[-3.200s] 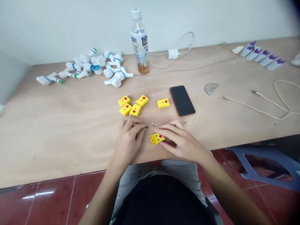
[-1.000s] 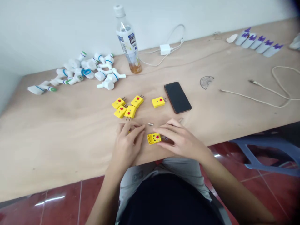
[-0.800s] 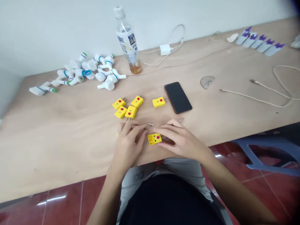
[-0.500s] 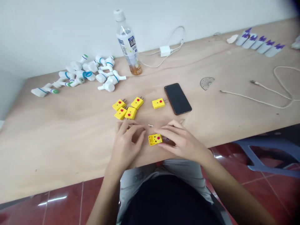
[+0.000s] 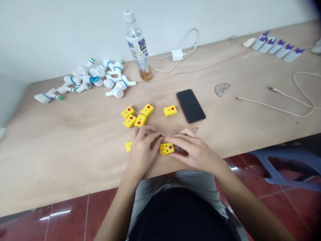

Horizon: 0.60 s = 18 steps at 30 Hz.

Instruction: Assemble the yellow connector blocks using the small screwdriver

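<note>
An opened yellow plug housing [image 5: 163, 150] with a red dot lies near the table's front edge, its inner cavity facing up. My right hand [image 5: 192, 147] grips it from the right, thumb below and fingers above. My left hand [image 5: 146, 144] is just to its left, thumb and forefinger apart. The left forefinger's tip is at a small white piece [image 5: 163, 134] on the table; whether it touches is unclear. Left of that hand lies another yellow piece [image 5: 128, 146], partly hidden behind it. Several closed yellow plugs [image 5: 129, 121] with metal pins sit beyond my left hand.
One more yellow plug [image 5: 170, 110] lies beside a black phone [image 5: 191, 105]. Behind stand a drink bottle [image 5: 139, 50] and a heap of white jointed fittings [image 5: 96, 72]. Rightward are a protractor [image 5: 222, 89], a white cable [image 5: 278, 106] and several purple-topped containers [image 5: 283, 51].
My left hand has moved right to the small white piece, uncovering the yellow piece on its left. My right hand stays on the opened plug housing.
</note>
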{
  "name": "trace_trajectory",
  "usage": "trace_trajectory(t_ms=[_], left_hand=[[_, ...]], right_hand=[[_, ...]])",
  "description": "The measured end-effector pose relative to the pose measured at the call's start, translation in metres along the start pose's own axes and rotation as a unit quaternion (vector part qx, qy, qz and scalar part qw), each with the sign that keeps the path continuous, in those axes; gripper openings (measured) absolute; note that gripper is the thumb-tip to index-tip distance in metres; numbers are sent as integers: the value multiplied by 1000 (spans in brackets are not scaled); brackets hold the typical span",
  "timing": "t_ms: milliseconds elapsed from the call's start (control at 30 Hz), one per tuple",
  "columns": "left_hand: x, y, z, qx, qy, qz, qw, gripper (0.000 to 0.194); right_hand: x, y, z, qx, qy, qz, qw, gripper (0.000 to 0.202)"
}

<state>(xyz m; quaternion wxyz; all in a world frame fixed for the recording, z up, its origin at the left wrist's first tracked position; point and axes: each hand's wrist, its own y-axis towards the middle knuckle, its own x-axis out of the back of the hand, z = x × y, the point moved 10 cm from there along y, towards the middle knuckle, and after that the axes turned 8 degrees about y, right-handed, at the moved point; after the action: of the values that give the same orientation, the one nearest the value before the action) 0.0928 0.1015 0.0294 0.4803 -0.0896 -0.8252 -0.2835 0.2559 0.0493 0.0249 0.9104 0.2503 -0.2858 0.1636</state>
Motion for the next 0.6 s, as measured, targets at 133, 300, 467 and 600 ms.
trace_trajectory(t_ms=[133, 300, 467, 600], left_hand=[[-6, 3, 0, -1, -3, 10, 1000, 16], [1, 4, -1, 0, 3, 18, 1000, 18], [27, -10, -16, -37, -7, 13, 999, 14], [23, -24, -31, -44, -49, 44, 997, 16]], right_hand=[[0, 0, 0, 1, 2, -3, 1000, 47], [0, 0, -1, -2, 11, -3, 1000, 48], [1, -1, -1, -2, 24, -4, 1000, 52], [0, -1, -2, -1, 22, -1, 1000, 55]])
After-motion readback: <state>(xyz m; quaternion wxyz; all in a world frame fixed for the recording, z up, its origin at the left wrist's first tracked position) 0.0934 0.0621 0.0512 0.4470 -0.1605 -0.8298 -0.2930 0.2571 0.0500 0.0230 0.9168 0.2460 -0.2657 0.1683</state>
